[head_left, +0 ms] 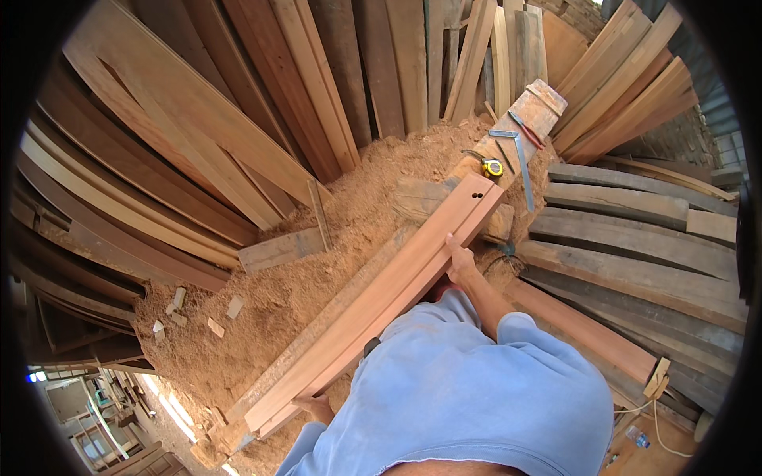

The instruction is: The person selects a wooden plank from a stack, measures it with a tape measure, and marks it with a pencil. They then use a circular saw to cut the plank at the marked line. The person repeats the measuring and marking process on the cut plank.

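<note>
Steadying the reddish plank seems to be the step in hand; it lies aslant in front of the person, along a rough, dusty beam, its far end up and to the right, its near end down and to the left; two small dark holes show close to the far end, and a long line runs down its length – a step or a joint, I cannot tell which.

The right hand grips the plank's right edge towards the far end; its thumb reaches up onto the wood, and the other fingers look bent against the side, partly out of sight; the left hand is well apart from it, near the close end, its visible digits closed on the same edge; how far they curl underneath cannot be seen.

As I judge it, a next move calls for both hands to work evenly, keeping the plank flat on its support; if it is to be measured or marked, one hand must let go; the yellow tape measure sits just beyond the far end, with a metal square and a red-handled tool lying close by – all untouched; sawdust lies thick around the beam and could spoil a level seat.
</note>
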The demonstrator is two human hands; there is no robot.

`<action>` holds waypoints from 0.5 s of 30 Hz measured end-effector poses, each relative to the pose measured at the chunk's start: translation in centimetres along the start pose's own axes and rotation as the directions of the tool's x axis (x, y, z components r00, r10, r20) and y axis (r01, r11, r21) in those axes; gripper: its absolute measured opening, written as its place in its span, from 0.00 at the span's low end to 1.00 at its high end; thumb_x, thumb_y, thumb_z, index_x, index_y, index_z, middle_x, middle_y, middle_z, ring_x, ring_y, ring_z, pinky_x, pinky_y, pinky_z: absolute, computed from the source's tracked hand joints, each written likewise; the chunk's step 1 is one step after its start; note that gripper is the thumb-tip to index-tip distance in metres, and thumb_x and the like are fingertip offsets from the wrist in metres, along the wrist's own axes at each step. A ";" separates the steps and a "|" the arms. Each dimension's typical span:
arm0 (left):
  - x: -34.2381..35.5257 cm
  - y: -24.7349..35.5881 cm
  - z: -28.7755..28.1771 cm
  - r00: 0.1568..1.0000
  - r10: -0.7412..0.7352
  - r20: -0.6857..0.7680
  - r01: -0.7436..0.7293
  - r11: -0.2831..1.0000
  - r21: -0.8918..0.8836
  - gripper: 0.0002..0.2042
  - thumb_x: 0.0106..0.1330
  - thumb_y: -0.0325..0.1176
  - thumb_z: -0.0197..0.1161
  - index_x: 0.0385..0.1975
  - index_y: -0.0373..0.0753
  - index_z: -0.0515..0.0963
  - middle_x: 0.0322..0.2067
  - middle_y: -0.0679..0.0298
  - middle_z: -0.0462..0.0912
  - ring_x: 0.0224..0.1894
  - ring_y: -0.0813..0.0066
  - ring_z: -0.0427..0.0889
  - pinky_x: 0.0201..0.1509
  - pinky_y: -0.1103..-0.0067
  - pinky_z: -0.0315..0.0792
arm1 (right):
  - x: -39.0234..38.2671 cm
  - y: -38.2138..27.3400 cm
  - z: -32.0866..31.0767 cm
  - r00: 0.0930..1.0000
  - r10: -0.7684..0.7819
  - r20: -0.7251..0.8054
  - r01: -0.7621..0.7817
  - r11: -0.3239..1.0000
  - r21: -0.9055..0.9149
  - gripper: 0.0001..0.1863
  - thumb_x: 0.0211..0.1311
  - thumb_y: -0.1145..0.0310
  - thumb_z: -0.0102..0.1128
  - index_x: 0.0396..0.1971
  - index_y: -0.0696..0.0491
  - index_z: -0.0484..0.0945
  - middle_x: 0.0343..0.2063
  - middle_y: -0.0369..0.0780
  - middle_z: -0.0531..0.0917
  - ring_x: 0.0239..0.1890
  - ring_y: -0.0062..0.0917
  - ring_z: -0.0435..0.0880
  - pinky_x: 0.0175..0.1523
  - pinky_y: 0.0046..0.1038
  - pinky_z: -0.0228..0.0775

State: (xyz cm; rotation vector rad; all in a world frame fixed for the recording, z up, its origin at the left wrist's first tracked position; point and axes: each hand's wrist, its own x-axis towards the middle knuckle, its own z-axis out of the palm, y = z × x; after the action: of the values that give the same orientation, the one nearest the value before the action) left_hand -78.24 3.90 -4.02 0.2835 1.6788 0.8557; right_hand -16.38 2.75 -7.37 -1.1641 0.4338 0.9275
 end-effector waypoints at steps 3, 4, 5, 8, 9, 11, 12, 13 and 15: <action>-0.1 -0.2 0.4 0.998 -0.044 0.040 0.043 0.999 0.033 0.37 0.71 0.57 0.59 0.69 0.35 0.60 0.60 0.49 0.72 0.61 0.55 0.74 0.60 0.56 0.74 | 0.0 0.2 -0.8 0.998 0.058 0.008 -0.058 0.998 0.005 0.30 0.71 0.54 0.65 0.63 0.58 0.71 0.59 0.44 0.80 0.59 0.38 0.81 0.63 0.48 0.77; -0.3 -0.3 0.4 0.997 -0.058 0.053 0.056 0.998 0.043 0.37 0.71 0.57 0.59 0.68 0.35 0.61 0.60 0.49 0.72 0.60 0.55 0.75 0.60 0.56 0.74 | 0.2 0.5 -1.0 0.998 0.061 0.002 -0.061 0.998 0.006 0.31 0.71 0.52 0.65 0.64 0.58 0.70 0.59 0.44 0.80 0.59 0.39 0.81 0.63 0.49 0.77; -0.3 -0.3 0.5 0.995 -0.074 0.066 0.071 0.996 0.054 0.36 0.71 0.57 0.59 0.68 0.35 0.61 0.60 0.49 0.72 0.60 0.55 0.75 0.60 0.56 0.74 | 0.3 0.7 -1.2 0.998 0.065 -0.003 -0.065 0.998 0.007 0.32 0.71 0.51 0.64 0.64 0.58 0.69 0.60 0.45 0.79 0.60 0.39 0.81 0.63 0.50 0.77; -0.4 -0.6 0.9 0.988 -0.120 0.098 0.111 0.990 0.087 0.36 0.71 0.57 0.59 0.68 0.35 0.61 0.59 0.49 0.73 0.60 0.55 0.75 0.60 0.56 0.74 | -0.1 0.8 -1.3 0.995 0.098 -0.030 -0.098 0.995 -0.012 0.34 0.72 0.48 0.62 0.64 0.60 0.69 0.61 0.46 0.78 0.60 0.40 0.81 0.63 0.51 0.77; -0.6 -0.6 0.9 0.985 -0.138 0.106 0.127 0.987 0.102 0.36 0.71 0.57 0.59 0.67 0.35 0.61 0.59 0.48 0.73 0.59 0.55 0.75 0.59 0.57 0.74 | 0.5 1.3 -1.9 0.994 0.102 -0.049 -0.102 0.995 -0.009 0.34 0.72 0.47 0.62 0.64 0.60 0.69 0.61 0.46 0.78 0.60 0.40 0.81 0.63 0.51 0.77; -0.5 -0.5 1.2 0.976 -0.176 0.129 0.158 0.978 0.135 0.36 0.71 0.57 0.59 0.67 0.35 0.62 0.59 0.48 0.73 0.59 0.55 0.75 0.59 0.57 0.74 | 1.3 1.8 -2.3 0.991 0.101 -0.087 -0.101 0.995 0.001 0.35 0.72 0.47 0.61 0.64 0.61 0.69 0.61 0.46 0.78 0.60 0.40 0.81 0.62 0.51 0.78; -0.6 -0.5 1.4 0.970 -0.199 0.142 0.177 0.972 0.158 0.35 0.71 0.57 0.59 0.67 0.35 0.62 0.59 0.48 0.73 0.59 0.55 0.75 0.59 0.57 0.74 | 1.6 1.9 -2.7 0.990 0.100 -0.101 -0.101 0.995 -0.001 0.35 0.72 0.47 0.61 0.64 0.61 0.68 0.61 0.47 0.78 0.60 0.40 0.81 0.62 0.52 0.78; -0.7 -0.4 1.3 0.964 -0.220 0.147 0.194 0.965 0.176 0.35 0.71 0.57 0.59 0.67 0.35 0.62 0.58 0.48 0.73 0.59 0.55 0.76 0.59 0.57 0.74 | 1.4 1.8 -2.4 0.988 0.104 -0.111 -0.105 0.994 -0.006 0.35 0.72 0.46 0.60 0.64 0.61 0.68 0.60 0.47 0.78 0.60 0.40 0.81 0.61 0.52 0.78; -0.7 -0.1 1.3 0.950 -0.266 0.162 0.229 0.949 0.215 0.35 0.71 0.57 0.59 0.66 0.35 0.62 0.58 0.48 0.73 0.58 0.56 0.76 0.58 0.57 0.74 | 1.1 1.5 -2.0 0.992 0.092 -0.081 -0.094 0.995 -0.016 0.37 0.72 0.46 0.61 0.64 0.63 0.66 0.60 0.48 0.77 0.59 0.40 0.81 0.61 0.52 0.79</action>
State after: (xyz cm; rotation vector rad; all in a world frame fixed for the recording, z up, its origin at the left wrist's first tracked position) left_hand -76.82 3.88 -3.66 0.2698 1.5796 0.4623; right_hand -16.64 1.53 -9.75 -1.2099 0.5487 0.9697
